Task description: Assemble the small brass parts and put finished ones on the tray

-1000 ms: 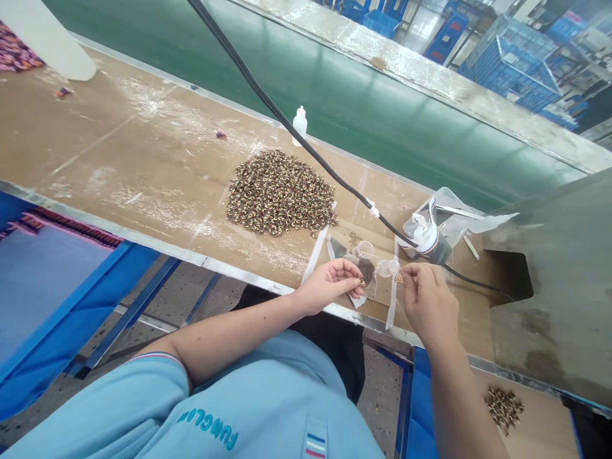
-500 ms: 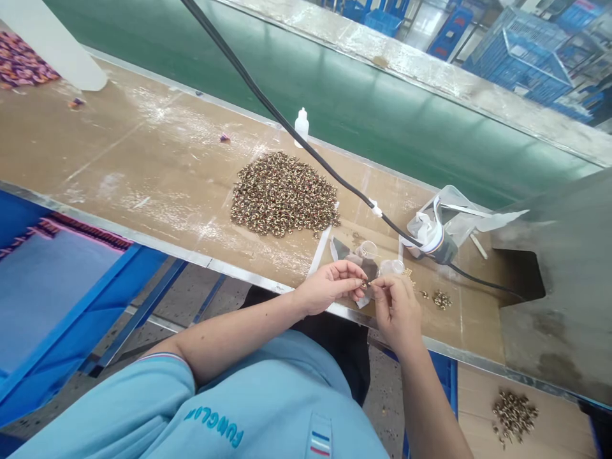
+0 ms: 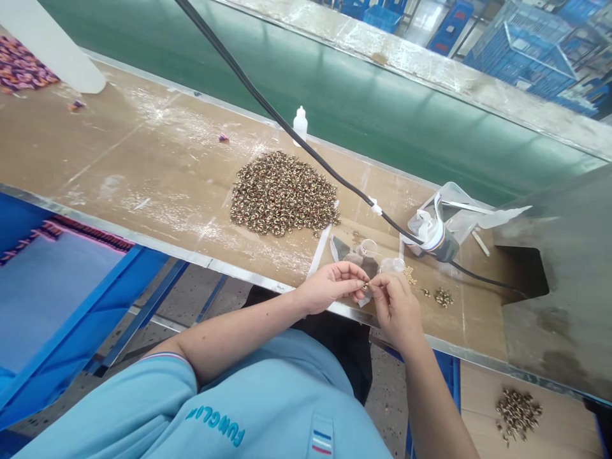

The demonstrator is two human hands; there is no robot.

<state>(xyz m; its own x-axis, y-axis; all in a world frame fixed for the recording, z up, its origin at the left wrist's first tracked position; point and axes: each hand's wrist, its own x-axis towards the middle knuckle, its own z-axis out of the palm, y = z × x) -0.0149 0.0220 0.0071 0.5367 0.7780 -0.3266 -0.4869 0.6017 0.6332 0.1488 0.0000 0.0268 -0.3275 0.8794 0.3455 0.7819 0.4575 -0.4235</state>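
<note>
Near the table's front edge, my left hand (image 3: 329,288) pinches a small brown and gold piece (image 3: 365,286) between thumb and fingers. My right hand (image 3: 396,306) meets it from the right, thumb and forefinger pressed together at the same piece; anything else in that pinch is too small to tell. Beyond the fingers lie a grey cloth (image 3: 369,268) and small clear cups (image 3: 367,248). Tiny pale beads (image 3: 410,275) and a small cluster of brown and gold pieces (image 3: 444,297) lie right of my right hand. A large pile of similar pieces (image 3: 282,194) sits further back.
A black cable (image 3: 268,105) crosses above the table. A white bottle (image 3: 300,125) stands at the back edge. A clear container (image 3: 452,191) and a metal cabinet (image 3: 568,268) are at the right. Blue trays (image 3: 119,299) sit below left.
My right fingertips have moved slightly left, closer to the piece in my left hand. The view has shifted a little.
</note>
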